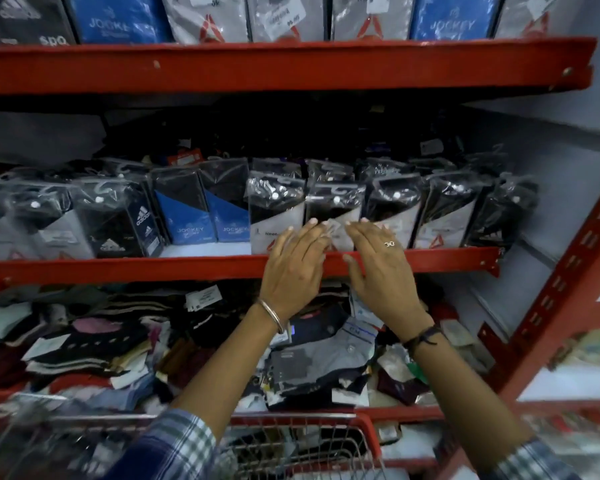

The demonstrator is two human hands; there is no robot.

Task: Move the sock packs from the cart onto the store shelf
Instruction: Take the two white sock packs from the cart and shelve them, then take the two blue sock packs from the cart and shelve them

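Observation:
A row of sock packs in clear plastic stands upright along the middle red shelf (187, 268). Both my hands are flat against one grey-and-black sock pack (333, 211) near the row's middle. My left hand (293, 268) presses its left side, fingers extended. My right hand (378, 265), with a ring, presses its right side. Neither hand closes around the pack. Blue sock packs (194, 216) stand to the left. The red wire cart (302, 441) sits below at the bottom edge; its contents are blurred.
The upper red shelf (284, 64) carries boxed packs. The lower shelf holds a loose heap of socks (125, 348). A red slotted upright (561, 292) runs diagonally at right, with a white wall behind.

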